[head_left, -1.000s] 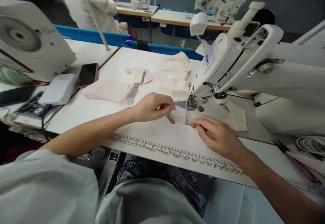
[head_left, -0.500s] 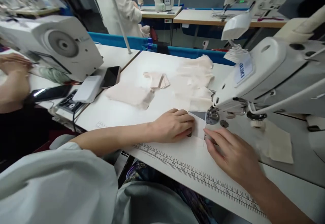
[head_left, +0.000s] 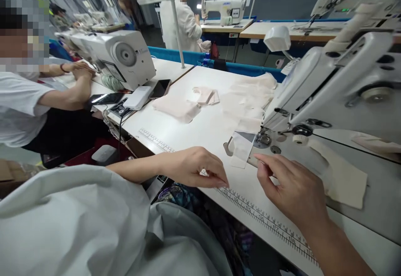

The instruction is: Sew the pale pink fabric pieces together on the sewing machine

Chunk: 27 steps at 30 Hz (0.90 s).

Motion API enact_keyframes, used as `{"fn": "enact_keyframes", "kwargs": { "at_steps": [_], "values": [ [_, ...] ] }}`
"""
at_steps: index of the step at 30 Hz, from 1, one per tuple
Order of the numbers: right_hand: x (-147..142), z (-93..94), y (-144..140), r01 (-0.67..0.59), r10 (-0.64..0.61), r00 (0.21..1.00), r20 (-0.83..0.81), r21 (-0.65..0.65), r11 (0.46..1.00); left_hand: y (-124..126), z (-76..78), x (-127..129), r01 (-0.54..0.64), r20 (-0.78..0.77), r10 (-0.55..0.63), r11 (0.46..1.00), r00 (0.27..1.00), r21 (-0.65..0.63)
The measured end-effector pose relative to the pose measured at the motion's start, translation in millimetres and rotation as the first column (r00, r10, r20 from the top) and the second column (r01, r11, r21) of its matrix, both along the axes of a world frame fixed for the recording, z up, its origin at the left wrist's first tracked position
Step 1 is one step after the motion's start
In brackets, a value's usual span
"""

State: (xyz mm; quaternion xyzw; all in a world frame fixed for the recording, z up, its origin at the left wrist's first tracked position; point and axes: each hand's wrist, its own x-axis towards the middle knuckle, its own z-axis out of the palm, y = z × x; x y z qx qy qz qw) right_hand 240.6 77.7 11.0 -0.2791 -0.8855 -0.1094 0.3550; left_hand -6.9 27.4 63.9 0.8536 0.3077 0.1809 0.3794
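Head view: left hand [head_left: 196,168] at table edge [head_left: 188,186], off fabric piece [head_left: 242,150].

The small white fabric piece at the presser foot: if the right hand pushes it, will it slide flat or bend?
The small white fabric piece is thin and lies flat, so it probably buckles rather than slides stiffly. It looks very light. One end seems to lie by the presser foot, which may hold it. The right hand touches its edge.

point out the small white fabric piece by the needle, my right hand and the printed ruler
small white fabric piece [head_left: 242,150], head view, its middle
right hand [head_left: 293,192], head view, back of the hand
printed ruler [head_left: 266,221], head view, markings along the table's front edge
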Motion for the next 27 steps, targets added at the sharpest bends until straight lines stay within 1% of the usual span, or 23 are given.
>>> {"fn": "enact_keyframes", "kwargs": {
  "at_steps": [1,2,3,4,5,6,7,9,11,12,14,17,20,22,24,25,27],
  "values": [
    [1.6,-0.5,0.7,0.0,0.0,1.0,-0.009,-0.002,1.0,-1.7,-3.8,-4.0,-0.052,-0.009,0.052,0.998,0.999,0.031],
    [2.9,-1.0,1.4,0.003,-0.003,1.0,-0.017,-0.006,1.0,-1.6,-8.2,-10.7,-0.119,-0.035,0.123,0.989,0.992,0.092],
    [4.0,-1.3,2.1,0.006,-0.006,1.0,-0.023,-0.011,1.0,0.0,-12.9,-19.9,-0.19,-0.081,0.207,0.965,0.975,0.181],
    [4.7,-1.4,2.7,0.009,-0.009,1.0,-0.026,-0.018,1.0,2.8,-17.5,-31.2,-0.261,-0.132,0.312,0.916,0.941,0.303],
    [5.2,-1.3,3.1,0.011,-0.011,1.0,-0.027,-0.024,1.0,6.6,-21.7,-43.7,-0.312,-0.19,0.429,0.839,0.883,0.445],
    [5.4,-1.1,3.3,0.01,-0.011,1.0,-0.023,-0.028,1.0,10.8,-25.3,-56.7,-0.317,-0.242,0.526,0.755,0.815,0.574],
    [5.4,-0.8,3.4,0.006,-0.006,1.0,-0.02,-0.03,1.0,15.4,-28.5,-69.2,-0.296,-0.286,0.599,0.686,0.748,0.664],
    [4.7,-0.4,3.4,-0.012,0.011,1.0,-0.017,-0.028,1.0,24.7,-33.8,-89.9,-0.224,-0.343,0.681,0.6,0.647,0.768],
    [3.7,-0.9,3.4,-0.026,0.025,0.999,-0.019,-0.027,0.999,34.0,-38.8,-102.6,-0.17,-0.356,0.715,0.55,0.602,0.817],
    [3.3,-1.4,3.6,-0.028,0.028,0.999,-0.019,-0.031,0.999,38.5,-41.4,-106.1,-0.159,-0.35,0.724,0.532,0.594,0.832],
    [2.9,-2.6,4.2,-0.027,0.026,1.0,-0.014,-0.046,0.999,47.1,-46.2,-109.3,-0.158,-0.334,0.733,0.512,0.593,0.844],
    [3.3,-3.8,5.6,-0.024,0.024,1.0,0.004,-0.082,0.996,56.8,-51.3,-110.4,-0.173,-0.319,0.738,0.505,0.594,0.846],
    [4.1,-3.5,6.8,-0.029,0.03,0.999,0.01,-0.104,0.994,58.3,-52.9,-109.5,-0.196,-0.291,0.74,0.494,0.607,0.847],
    [4.5,-2.9,7.2,-0.025,0.027,1.0,0.014,-0.121,0.992,52.3,-53.0,-105.1,-0.243,-0.228,0.742,0.468,0.63,0.85],
    [4.9,-2.3,7.3,-0.012,0.015,1.0,0.017,-0.146,0.989,40.7,-53.6,-96.1,-0.301,-0.155,0.736,0.447,0.659,0.843],
    [5.0,-2.1,7.3,-0.008,0.011,1.0,0.019,-0.16,0.987,33.3,-54.4,-89.9,-0.326,-0.126,0.726,0.449,0.676,0.832],
    [5.3,-1.9,7.4,-0.007,0.012,1.0,0.024,-0.183,0.983,16.6,-57.0,-75.1,-0.368,-0.08,0.685,0.482,0.724,0.795]
  ]
}}
